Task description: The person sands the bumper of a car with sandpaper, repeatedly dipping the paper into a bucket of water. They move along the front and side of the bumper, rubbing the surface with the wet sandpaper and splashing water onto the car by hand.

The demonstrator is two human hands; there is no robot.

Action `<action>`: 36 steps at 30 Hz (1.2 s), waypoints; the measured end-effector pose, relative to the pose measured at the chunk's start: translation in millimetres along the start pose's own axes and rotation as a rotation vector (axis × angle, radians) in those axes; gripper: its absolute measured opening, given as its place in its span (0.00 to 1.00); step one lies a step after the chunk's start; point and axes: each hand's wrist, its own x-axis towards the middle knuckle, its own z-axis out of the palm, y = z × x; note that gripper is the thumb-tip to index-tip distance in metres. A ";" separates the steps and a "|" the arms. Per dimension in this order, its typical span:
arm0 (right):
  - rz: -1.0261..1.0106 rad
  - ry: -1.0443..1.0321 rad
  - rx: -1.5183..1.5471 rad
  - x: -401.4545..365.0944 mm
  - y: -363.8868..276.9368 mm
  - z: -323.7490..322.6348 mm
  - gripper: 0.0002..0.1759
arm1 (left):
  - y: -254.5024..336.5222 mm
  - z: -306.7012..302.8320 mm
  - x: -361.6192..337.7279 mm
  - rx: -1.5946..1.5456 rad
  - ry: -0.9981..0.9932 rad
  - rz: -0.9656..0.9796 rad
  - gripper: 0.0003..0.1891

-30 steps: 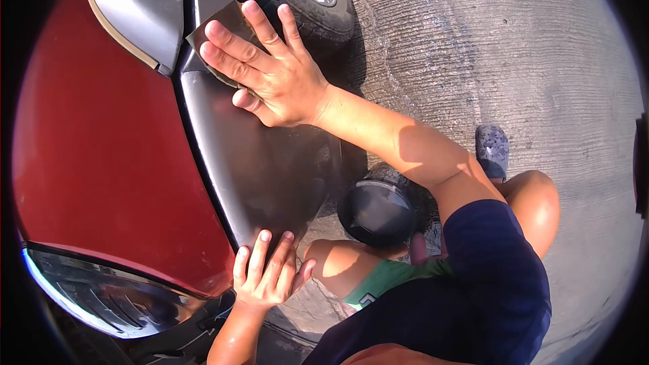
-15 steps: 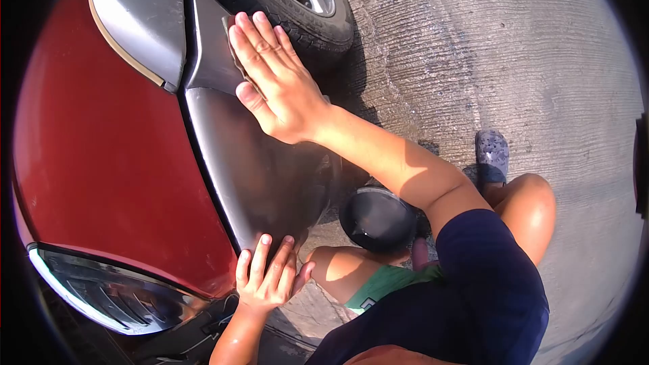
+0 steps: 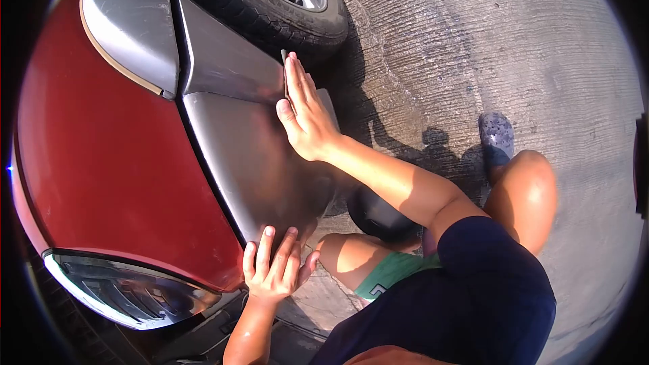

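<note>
My right hand (image 3: 312,111) lies flat, fingers together and stretched out, against the side of the grey bumper (image 3: 236,162) below the wheel. Under its palm and fingers it holds a thin, dark folded sheet of sandpaper (image 3: 284,71); only the edge shows. My left hand (image 3: 274,272) rests with spread fingers on the bumper's front corner, its fingertips touching the grey surface. It holds nothing. The bumper surface looks dull in its middle, with a narrow dark gap between it and the red body panel (image 3: 122,155).
A tire (image 3: 270,10) with a silver rim stands above the bumper. The headlight (image 3: 128,290) is at lower left. A black basin (image 3: 382,215) sits on the grooved concrete (image 3: 433,47), partly behind my right arm. My foot wears a patterned clog (image 3: 497,134).
My right hand has slid right and down along the bumper with the sandpaper, turning more edge-on. My left hand stays on the corner. The view has shifted slightly.
</note>
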 end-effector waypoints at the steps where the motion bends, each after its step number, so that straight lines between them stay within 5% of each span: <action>1: 0.004 0.003 0.014 16.1 -23.8 -0.4 0.42 | 0.8 2.7 -2.7 0.003 -0.006 -0.008 0.18; 4: -0.117 -0.042 -0.057 -4.8 -34.6 8.1 0.43 | 4.2 4.6 -4.7 0.037 -0.024 -0.021 0.17; 8: 0.524 0.009 0.300 -60.3 47.8 17.6 0.44 | 8.4 1.2 0.5 0.100 -0.052 -0.023 0.13; 12: 0.279 0.167 0.642 -25.5 22.9 -5.9 0.40 | 14.0 -4.9 44.3 0.135 -0.234 -0.117 0.17; 14: 0.307 0.258 0.856 -14.7 32.8 -30.9 0.38 | 0.1 -20.3 134.6 0.214 -0.168 -0.209 0.27; 18: 0.533 0.509 1.420 -3.4 48.9 -94.7 0.28 | -80.7 12.2 251.1 0.463 -0.147 -0.057 0.31; 21: 0.528 0.633 1.283 10.5 46.3 -125.2 0.21 | -78.6 37.8 272.8 0.606 -0.424 -0.033 0.33; 27: 0.544 0.566 1.184 13.0 41.2 -143.6 0.19 | -11.4 135.0 223.5 0.765 -0.620 0.175 0.44; 30: 0.600 0.495 1.131 1.7 38.3 -145.5 0.16 | -11.2 173.2 212.0 0.674 -0.554 0.373 0.30; 33: 0.703 0.254 1.061 -24.9 53.0 -131.9 0.15 | -26.0 146.8 224.8 0.556 -0.627 0.383 0.28; 36: 0.842 -0.162 0.792 -57.7 54.8 -124.3 0.16 | -65.2 83.8 237.2 0.607 -0.478 0.222 0.35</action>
